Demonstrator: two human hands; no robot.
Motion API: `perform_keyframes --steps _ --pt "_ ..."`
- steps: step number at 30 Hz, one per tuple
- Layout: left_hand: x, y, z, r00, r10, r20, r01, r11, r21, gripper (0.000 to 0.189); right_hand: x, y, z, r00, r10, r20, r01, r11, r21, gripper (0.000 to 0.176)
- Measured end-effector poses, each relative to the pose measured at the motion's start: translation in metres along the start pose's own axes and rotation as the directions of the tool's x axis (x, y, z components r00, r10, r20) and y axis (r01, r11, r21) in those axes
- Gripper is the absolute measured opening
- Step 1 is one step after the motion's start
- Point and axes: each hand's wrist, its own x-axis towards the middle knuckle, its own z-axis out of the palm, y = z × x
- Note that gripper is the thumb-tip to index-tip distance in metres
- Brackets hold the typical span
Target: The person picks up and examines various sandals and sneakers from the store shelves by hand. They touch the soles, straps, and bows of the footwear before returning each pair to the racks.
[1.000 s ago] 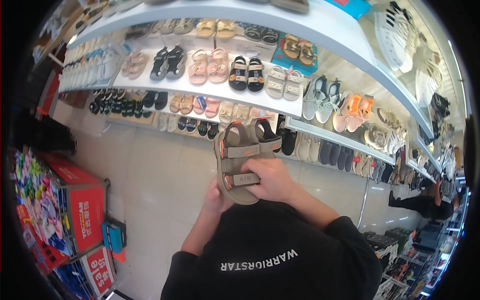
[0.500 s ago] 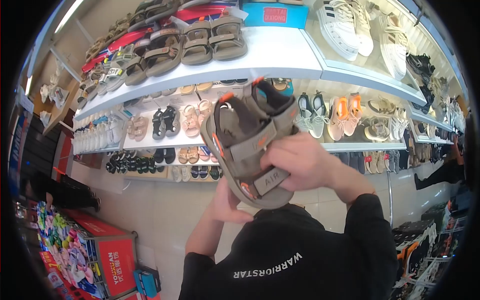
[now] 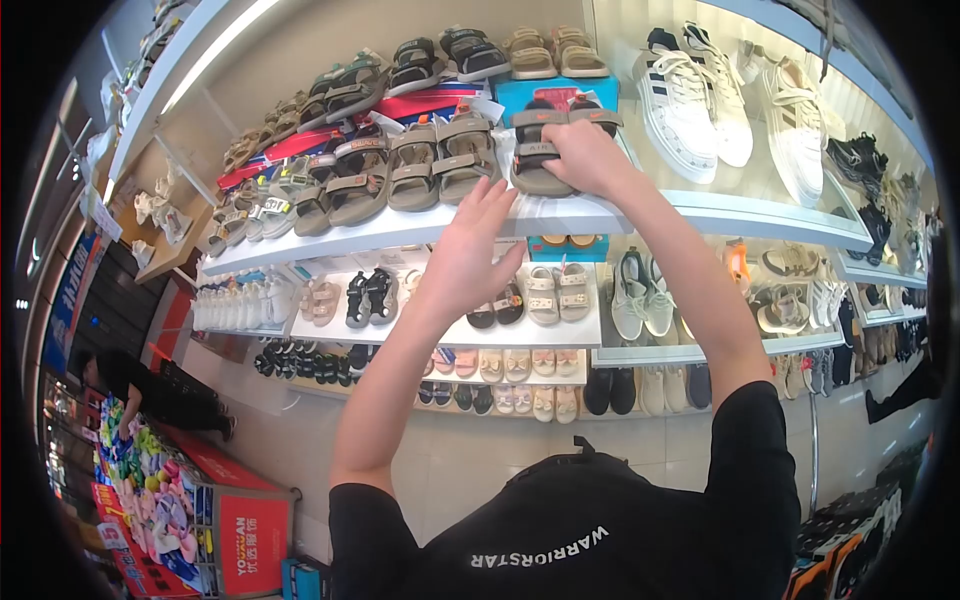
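Observation:
On the upper white shelf [image 3: 385, 240] stands a pair of brown strap sandals [image 3: 538, 178] with orange marks and "AIR" on one strap. Reaching in from the right, my right hand [image 3: 588, 152] has its fingers closed over the straps. My left hand [image 3: 472, 250] is held up at the shelf's front edge with its fingers stretched out, and nothing is in it. Its fingertips come close to a neighbouring brown sandal [image 3: 465, 160]. A teal shoe box [image 3: 512, 95] sits behind the pair.
White sneakers [image 3: 680, 110] fill the glass shelf to the right. Lower shelves hold more shoes, among them beige sandals [image 3: 558, 293]. At the left, a person in black [image 3: 150, 390] leans over a red bin [image 3: 240, 545] of colourful goods.
My right hand has carried the sandals from in front of my chest up to the shelf. My left hand has let go of them and now reaches forward, open.

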Motion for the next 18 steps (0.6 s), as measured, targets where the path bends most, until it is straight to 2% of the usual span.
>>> perform_keyframes --steps 1,3,5,7,10,15,18 --pt "0.001 -0.003 0.005 1.000 -0.002 -0.004 0.002 1.000 0.009 0.060 0.001 0.001 0.003 0.998 0.028 0.054 -0.027 0.999 -0.026 0.029" --pt "-0.001 -0.009 0.020 0.999 0.024 0.045 -0.026 0.999 0.039 0.062 0.003 0.002 0.006 0.998 0.019 0.055 -0.018 1.000 -0.021 0.030" --pt "-0.005 -0.015 0.034 0.996 0.041 0.075 -0.046 0.997 0.062 0.063 0.001 0.002 0.004 0.999 0.042 0.031 -0.044 0.997 0.061 0.031" --pt "-0.007 -0.016 0.041 0.996 0.076 -0.039 -0.071 0.990 0.122 0.063 0.004 0.004 0.005 0.999 0.020 0.037 -0.022 0.999 0.038 0.031" --pt "-0.006 -0.014 0.048 0.992 0.068 -0.108 -0.055 0.991 0.126 0.063 0.007 0.008 0.010 0.999 0.013 0.052 -0.014 1.000 0.016 0.030" --pt "-0.007 -0.011 0.055 0.986 0.061 -0.157 -0.040 0.990 0.134 0.066 0.008 0.008 0.014 0.999 0.017 0.049 -0.018 1.000 0.021 0.029" --pt "-0.006 -0.008 0.055 0.984 0.064 -0.166 -0.041 0.989 0.142 0.068 0.005 0.006 0.013 1.000 0.003 0.018 -0.003 1.000 0.021 0.035"
